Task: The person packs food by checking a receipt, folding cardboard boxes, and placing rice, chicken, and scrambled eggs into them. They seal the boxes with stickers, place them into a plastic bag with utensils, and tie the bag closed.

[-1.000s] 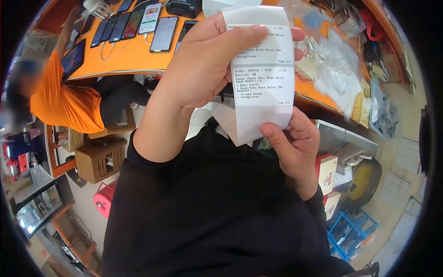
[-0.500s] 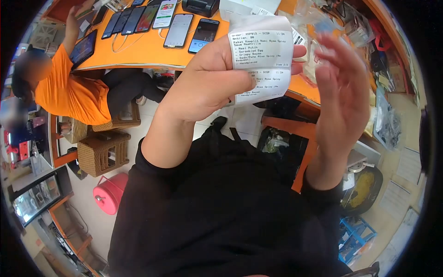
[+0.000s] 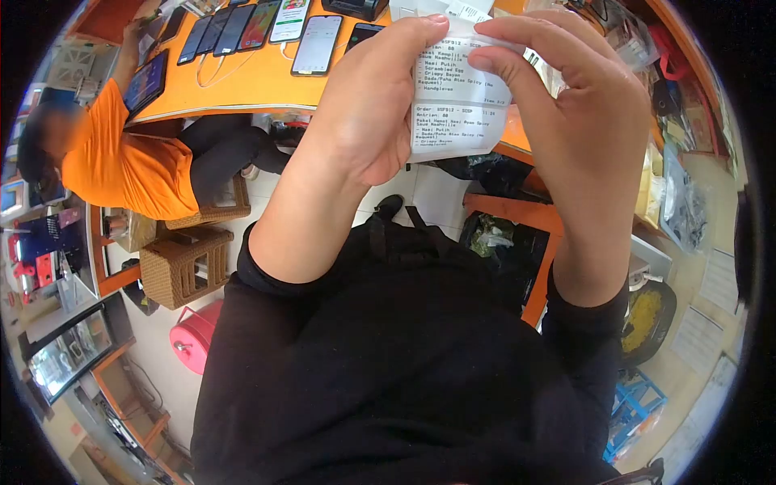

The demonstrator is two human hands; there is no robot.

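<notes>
A white printed order receipt (image 3: 459, 128) hangs in front of me, with two blocks of black text showing one above the other. My left hand (image 3: 373, 101) grips its upper left edge, thumb on top near the corner; the other fingers are mostly hidden behind the paper. On the opposite side, my right hand (image 3: 578, 97) pinches the upper right part between thumb and forefinger. The fingertips of both hands are close together at the top edge.
Several phones (image 3: 316, 46) with white cables lie on the orange table (image 3: 242, 97). A person in an orange shirt (image 3: 137, 158) sits at the left. Below are a wicker stool (image 3: 186, 271) and a pink bucket (image 3: 194, 339). A blue rack (image 3: 634, 412) stands at the lower right.
My right hand has come in from the right and taken the receipt's top edge. My left hand has shifted from the receipt's middle to its upper left corner, uncovering the lower text.
</notes>
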